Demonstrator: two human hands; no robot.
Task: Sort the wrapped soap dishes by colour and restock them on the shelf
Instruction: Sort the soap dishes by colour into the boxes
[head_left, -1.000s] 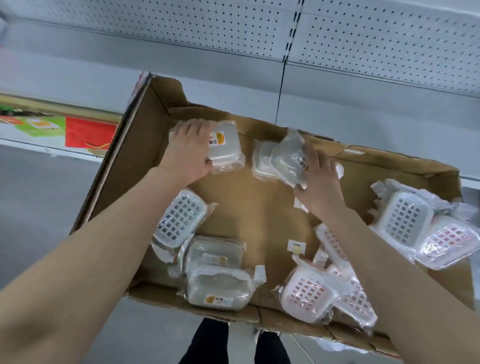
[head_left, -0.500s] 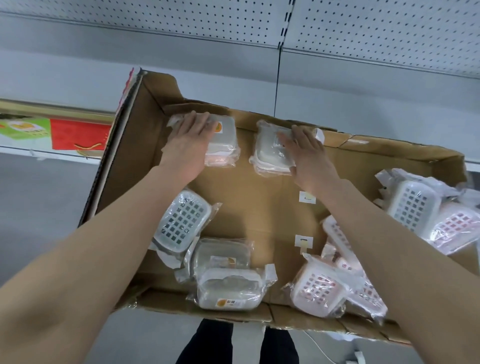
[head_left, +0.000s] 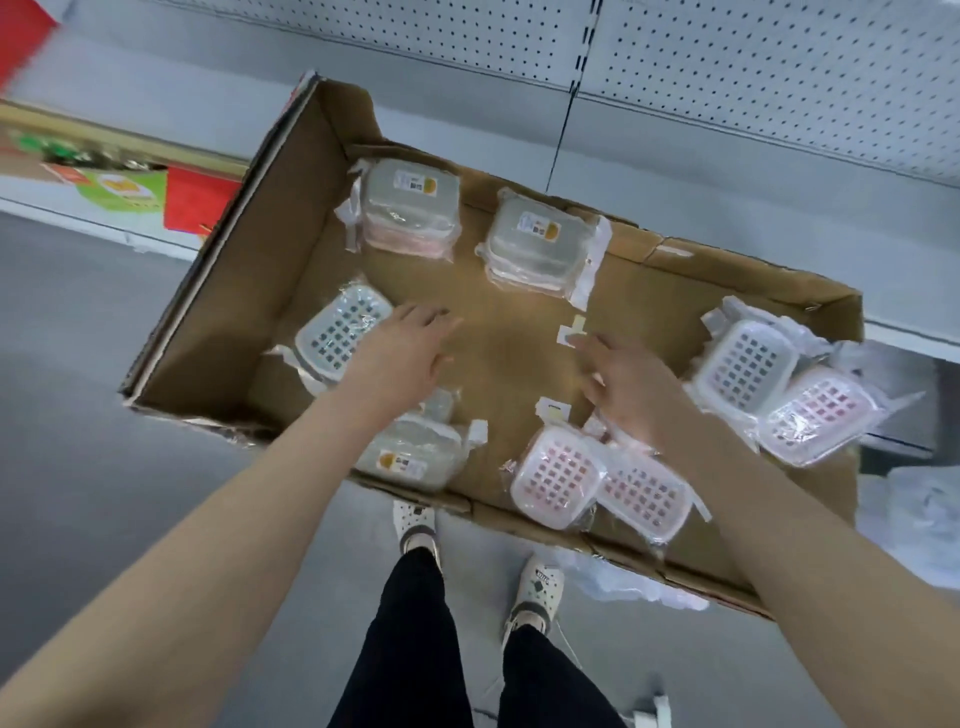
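A shallow cardboard box (head_left: 249, 291) holds several plastic-wrapped soap dishes. Two small stacks stand at its far side: one (head_left: 410, 210) at the left, one (head_left: 540, 244) beside it. A grey grid dish (head_left: 340, 330) lies at the left, another wrapped dish (head_left: 410, 460) at the near edge. Pink grid dishes (head_left: 553, 475) lie near the front, and a grey (head_left: 743, 366) and a pink one (head_left: 818, 415) at the right. My left hand (head_left: 400, 353) and my right hand (head_left: 628, 387) hover over the box's middle, fingers spread, holding nothing.
A white pegboard shelf back (head_left: 753, 67) and grey shelf ledge (head_left: 675, 156) rise behind the box. Red and green packages (head_left: 156, 195) lie on a low shelf at left. My legs and white shoes (head_left: 535, 590) stand on the grey floor below the box. Loose plastic wrap (head_left: 628, 584) lies under the box edge.
Both hands have let go of the two far stacks and pulled back toward me to the box's middle. The view has tilted downward.
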